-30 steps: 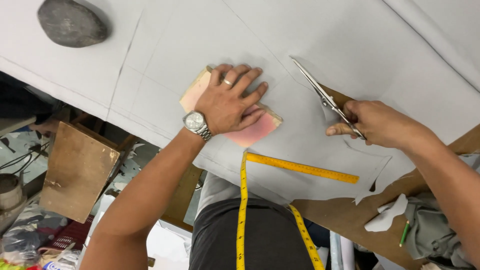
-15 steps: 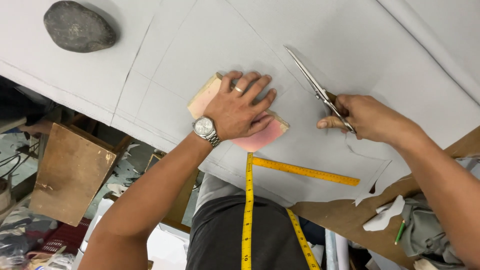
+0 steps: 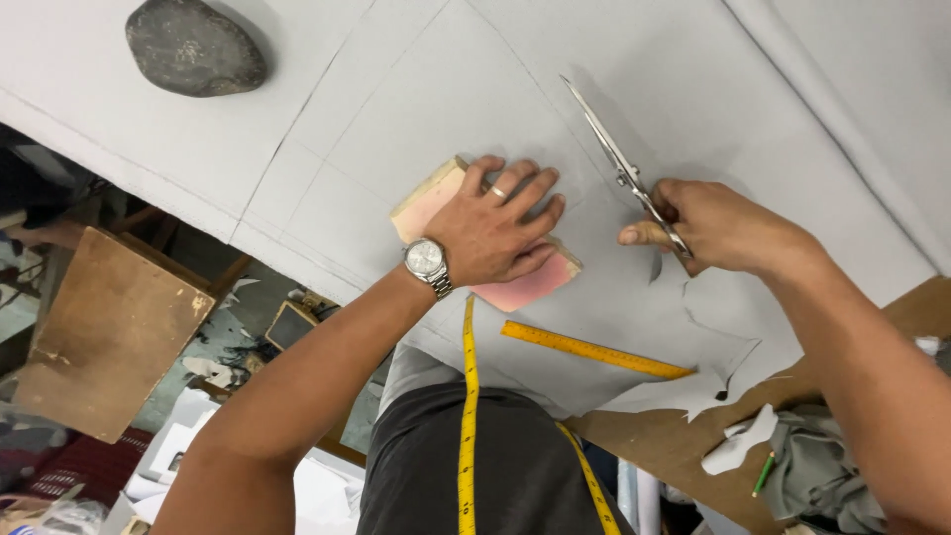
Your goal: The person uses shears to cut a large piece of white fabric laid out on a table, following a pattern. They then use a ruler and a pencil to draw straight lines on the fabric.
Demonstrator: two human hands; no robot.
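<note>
Since the earlier frame the scissors (image 3: 622, 168) have advanced farther up the grey cloth (image 3: 416, 109), and the left hand (image 3: 495, 223) has shifted slightly with the block (image 3: 525, 282). In the head view, the right hand (image 3: 718, 226) is closed round the scissor handles, blades resting on the cloth. The left hand lies flat, fingers spread, pressing the pink block down. A stone (image 3: 193, 50) weighs the far corner; a ruler (image 3: 594, 349) lies near. Should the block slip, the cloth might bunch and the cut could stray from the drawn line.

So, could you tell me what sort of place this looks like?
Probably a tailoring or cutting workshop: grey cloth marked with lines lies spread on a table, the right hand holds scissors, and a yellow tape measure hangs at the person's front.
</note>
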